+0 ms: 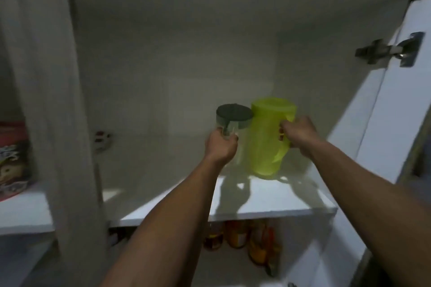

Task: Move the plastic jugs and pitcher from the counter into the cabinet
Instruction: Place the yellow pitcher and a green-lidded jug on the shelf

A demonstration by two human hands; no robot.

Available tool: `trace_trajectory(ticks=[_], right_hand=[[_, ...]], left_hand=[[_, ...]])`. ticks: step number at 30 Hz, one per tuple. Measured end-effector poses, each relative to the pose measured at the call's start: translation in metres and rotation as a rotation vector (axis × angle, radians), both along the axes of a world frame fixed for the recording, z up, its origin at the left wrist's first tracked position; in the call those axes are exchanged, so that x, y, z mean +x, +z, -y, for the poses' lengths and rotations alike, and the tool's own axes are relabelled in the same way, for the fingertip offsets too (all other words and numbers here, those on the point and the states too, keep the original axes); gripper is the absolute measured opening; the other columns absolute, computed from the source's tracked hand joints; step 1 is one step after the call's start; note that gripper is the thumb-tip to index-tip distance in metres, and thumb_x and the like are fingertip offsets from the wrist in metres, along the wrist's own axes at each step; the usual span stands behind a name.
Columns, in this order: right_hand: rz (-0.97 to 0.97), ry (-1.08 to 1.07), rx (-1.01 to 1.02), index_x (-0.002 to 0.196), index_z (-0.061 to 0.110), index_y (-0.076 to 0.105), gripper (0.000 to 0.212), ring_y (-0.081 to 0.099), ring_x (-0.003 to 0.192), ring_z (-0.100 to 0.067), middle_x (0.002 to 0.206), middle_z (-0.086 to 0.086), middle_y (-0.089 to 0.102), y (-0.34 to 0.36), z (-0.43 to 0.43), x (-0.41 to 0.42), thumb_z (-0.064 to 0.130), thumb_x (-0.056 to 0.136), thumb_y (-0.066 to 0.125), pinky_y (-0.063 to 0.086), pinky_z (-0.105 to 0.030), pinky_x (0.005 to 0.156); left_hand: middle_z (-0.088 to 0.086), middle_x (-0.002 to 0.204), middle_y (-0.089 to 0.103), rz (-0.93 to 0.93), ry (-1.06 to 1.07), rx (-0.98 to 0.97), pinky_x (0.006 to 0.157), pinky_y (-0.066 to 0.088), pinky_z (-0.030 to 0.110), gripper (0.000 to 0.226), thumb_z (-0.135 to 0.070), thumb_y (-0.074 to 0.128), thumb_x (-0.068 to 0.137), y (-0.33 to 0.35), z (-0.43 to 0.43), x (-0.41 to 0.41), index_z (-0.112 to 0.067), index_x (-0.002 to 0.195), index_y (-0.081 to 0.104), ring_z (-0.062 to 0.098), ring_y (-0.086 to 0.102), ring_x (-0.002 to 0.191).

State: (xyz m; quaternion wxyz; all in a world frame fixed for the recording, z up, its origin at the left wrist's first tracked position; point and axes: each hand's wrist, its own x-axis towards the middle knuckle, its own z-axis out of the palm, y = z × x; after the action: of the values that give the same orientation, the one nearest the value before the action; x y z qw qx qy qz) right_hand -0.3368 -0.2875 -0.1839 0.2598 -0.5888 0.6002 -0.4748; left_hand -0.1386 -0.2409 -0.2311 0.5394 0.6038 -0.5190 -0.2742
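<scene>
Both arms reach into an open white cabinet. A clear plastic jug (234,119) with a dark lid stands on the upper shelf (268,207), and my left hand (220,144) grips its handle. Right beside it, touching, is a lime-green pitcher (265,140) with a green lid, resting on the same shelf. My right hand (299,134) is closed around the pitcher's handle. The lower part of the clear jug is hidden behind my left hand.
The open cabinet door (382,109) with a metal hinge (391,50) stands at the right. A vertical divider (58,100) bounds the compartment at the left, with colourful packages (14,161) beyond it. Several bottles (242,237) sit on the shelf below.
</scene>
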Motion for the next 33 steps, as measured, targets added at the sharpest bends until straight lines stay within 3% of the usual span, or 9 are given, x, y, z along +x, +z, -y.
trace_trajectory(ticks=[5, 10, 15, 18, 21, 23, 26, 30, 33], right_hand=[[-0.020, 0.005, 0.052, 0.100, 0.000, 0.060, 0.029, 0.074, 0.086, -0.039, 0.093, -0.020, 0.074, -0.012, 0.115, -0.009, 0.027, 0.090, 0.057, 0.059, -0.056, 0.082], [-0.110, -0.009, 0.068, 0.128, 0.001, 0.052, 0.051, 0.069, 0.095, -0.039, 0.115, -0.022, 0.066, -0.014, 0.200, -0.004, 0.034, 0.089, 0.054, 0.060, -0.052, 0.080], [-0.130, -0.031, 0.086, 0.112, 0.000, 0.058, 0.039, 0.067, 0.095, -0.041, 0.109, -0.023, 0.068, -0.007, 0.241, 0.008, 0.029, 0.087, 0.052, 0.059, -0.054, 0.085], [-0.148, -0.011, 0.098, 0.117, -0.001, 0.056, 0.040, 0.067, 0.098, -0.040, 0.113, -0.023, 0.068, -0.008, 0.261, 0.009, 0.028, 0.090, 0.053, 0.058, -0.054, 0.087], [-0.157, 0.021, 0.159, 0.137, -0.001, 0.043, 0.055, 0.061, 0.110, -0.038, 0.132, -0.022, 0.058, -0.004, 0.262, 0.011, 0.032, 0.095, 0.056, 0.054, -0.054, 0.095], [-0.173, 0.043, 0.217, 0.149, -0.002, 0.025, 0.071, 0.055, 0.116, -0.037, 0.143, -0.021, 0.047, -0.006, 0.256, 0.013, 0.034, 0.097, 0.057, 0.050, -0.051, 0.100], [-0.205, -0.002, 0.184, 0.155, -0.002, 0.005, 0.089, 0.043, 0.136, -0.043, 0.157, -0.026, 0.030, -0.014, 0.244, 0.013, 0.035, 0.096, 0.059, 0.043, -0.046, 0.102], [-0.231, -0.108, -0.026, 0.145, 0.003, 0.025, 0.072, 0.047, 0.125, -0.049, 0.142, -0.025, 0.038, -0.015, 0.204, 0.019, 0.029, 0.089, 0.063, 0.047, -0.051, 0.096], [-0.303, 0.019, -0.087, 0.134, 0.005, 0.044, 0.050, 0.055, 0.117, -0.045, 0.133, -0.021, 0.049, -0.003, 0.154, 0.037, 0.026, 0.092, 0.061, 0.049, -0.046, 0.092]], left_hand=[[0.012, 0.129, 0.063, 0.107, 0.029, 0.116, 0.091, 0.049, 0.035, 0.043, -0.042, 0.056, 0.097, -0.008, 0.115, -0.013, -0.014, 0.129, 0.058, 0.034, 0.061, 0.116], [0.014, 0.137, 0.060, 0.166, 0.049, 0.134, 0.099, 0.047, 0.037, 0.050, -0.042, 0.055, 0.098, -0.020, 0.188, -0.020, -0.009, 0.135, 0.055, 0.034, 0.057, 0.123], [0.014, 0.142, 0.056, 0.180, 0.035, 0.160, 0.104, 0.046, 0.037, 0.055, -0.043, 0.054, 0.099, -0.025, 0.239, -0.020, -0.009, 0.142, 0.049, 0.033, 0.054, 0.128], [0.015, 0.148, 0.050, 0.225, 0.029, 0.191, 0.107, 0.043, 0.037, 0.058, -0.042, 0.053, 0.100, -0.027, 0.259, -0.019, -0.007, 0.146, 0.043, 0.035, 0.049, 0.134], [0.016, 0.151, 0.048, 0.269, 0.032, 0.223, 0.109, 0.042, 0.038, 0.064, -0.043, 0.055, 0.099, -0.026, 0.266, -0.014, -0.005, 0.148, 0.040, 0.035, 0.048, 0.136], [0.015, 0.150, 0.048, 0.298, 0.031, 0.247, 0.107, 0.043, 0.037, 0.069, -0.047, 0.059, 0.096, -0.025, 0.263, -0.009, -0.004, 0.147, 0.039, 0.033, 0.048, 0.135], [0.016, 0.152, 0.044, 0.297, 0.029, 0.302, 0.102, 0.043, 0.036, 0.083, -0.050, 0.065, 0.091, -0.021, 0.243, 0.000, -0.003, 0.150, 0.032, 0.033, 0.046, 0.137], [0.016, 0.156, 0.039, 0.309, 0.008, 0.338, 0.103, 0.042, 0.036, 0.089, -0.048, 0.068, 0.089, -0.010, 0.193, 0.018, -0.005, 0.154, 0.025, 0.033, 0.042, 0.141], [0.011, 0.157, 0.040, 0.333, 0.013, 0.332, 0.107, 0.040, 0.036, 0.085, -0.048, 0.069, 0.088, 0.001, 0.139, 0.036, -0.010, 0.154, 0.031, 0.030, 0.044, 0.140]])
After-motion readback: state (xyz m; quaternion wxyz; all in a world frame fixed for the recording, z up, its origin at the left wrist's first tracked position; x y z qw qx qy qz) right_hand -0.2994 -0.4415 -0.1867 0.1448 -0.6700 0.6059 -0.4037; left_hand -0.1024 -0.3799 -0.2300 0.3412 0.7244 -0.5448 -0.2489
